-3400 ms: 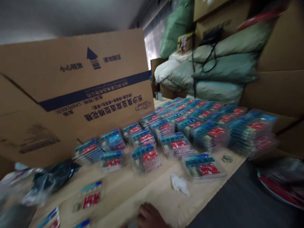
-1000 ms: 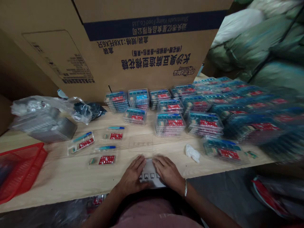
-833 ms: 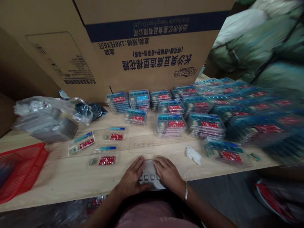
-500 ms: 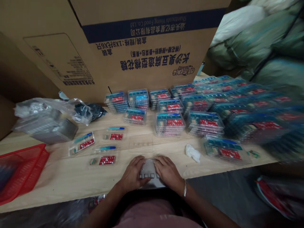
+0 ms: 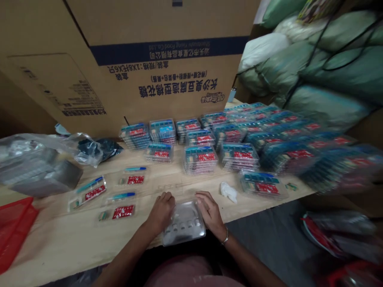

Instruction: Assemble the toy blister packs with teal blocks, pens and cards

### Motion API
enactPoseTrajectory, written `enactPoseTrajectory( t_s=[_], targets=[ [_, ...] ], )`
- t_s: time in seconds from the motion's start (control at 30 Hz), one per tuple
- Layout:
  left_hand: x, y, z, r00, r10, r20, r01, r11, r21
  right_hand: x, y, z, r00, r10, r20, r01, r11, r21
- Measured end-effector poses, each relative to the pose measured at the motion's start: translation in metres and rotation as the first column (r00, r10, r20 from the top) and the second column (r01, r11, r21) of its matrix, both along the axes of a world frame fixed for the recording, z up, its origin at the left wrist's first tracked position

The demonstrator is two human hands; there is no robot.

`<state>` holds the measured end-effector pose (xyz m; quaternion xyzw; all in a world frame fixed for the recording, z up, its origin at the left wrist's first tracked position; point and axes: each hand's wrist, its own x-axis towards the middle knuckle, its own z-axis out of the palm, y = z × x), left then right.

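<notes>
A clear plastic tray (image 5: 184,225) with a row of small moulded bumps lies at the table's front edge, right before me; I cannot tell if it is one tray or several nested ones. My left hand (image 5: 161,212) is closed at its upper left edge, fingers curled. Along the upper right edge rests my right hand (image 5: 210,212), its fingers stretched out and slightly bent. Beyond them, a faint clear tray (image 5: 168,186) lies flat. To the left are three clear trays with a blue pen and a red dotted packet, the nearest being a filled tray (image 5: 122,211).
Stacks of filled trays (image 5: 200,159) cover the table's back and right. A crumpled tissue (image 5: 228,192) lies right of my hands. Bagged grey trays (image 5: 42,171) and a red basket (image 5: 18,227) stand left. Behind rises a large carton (image 5: 167,24); sacks (image 5: 332,99) are piled back right.
The view has turned to the right. My hands have moved apart, uncovering more of the plastic tray. My left fingers have curled in; my right fingers have straightened at the tray's edge.
</notes>
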<state>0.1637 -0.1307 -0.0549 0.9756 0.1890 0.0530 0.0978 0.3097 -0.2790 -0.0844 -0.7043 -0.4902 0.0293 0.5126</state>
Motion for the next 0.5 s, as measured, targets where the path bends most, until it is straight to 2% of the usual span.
enactPoseTrajectory(
  t_s=[0.1, 0.17, 0.23, 0.3, 0.37, 0.5],
  targets=[
    [-0.010, 0.007, 0.004, 0.995, -0.012, 0.094, 0.016, 0.999, -0.043, 0.024, -0.011, -0.004, 0.967, -0.126, 0.223, 0.147, 0.986, -0.083],
    [-0.013, 0.015, 0.012, 0.992, 0.016, 0.129, 0.004, 0.987, -0.159, 0.042, -0.020, -0.010, 0.902, -0.203, 0.382, 0.291, 0.938, -0.188],
    [-0.008, 0.022, 0.022, 0.988, 0.052, 0.148, -0.008, 0.958, -0.288, 0.058, -0.028, -0.017, 0.859, -0.244, 0.450, 0.396, 0.874, -0.282],
    [0.008, 0.027, 0.030, 0.982, 0.065, 0.176, 0.004, 0.931, -0.365, 0.069, -0.035, -0.023, 0.859, -0.235, 0.454, 0.407, 0.852, -0.328],
    [0.035, 0.026, 0.033, 0.981, 0.048, 0.188, 0.029, 0.922, -0.387, 0.074, -0.042, -0.027, 0.865, -0.242, 0.439, 0.399, 0.862, -0.313],
    [0.099, 0.009, 0.024, 0.992, 0.038, 0.116, 0.007, 0.930, -0.366, 0.073, -0.062, -0.034, 0.813, -0.381, 0.440, 0.500, 0.845, -0.193]
  ],
)
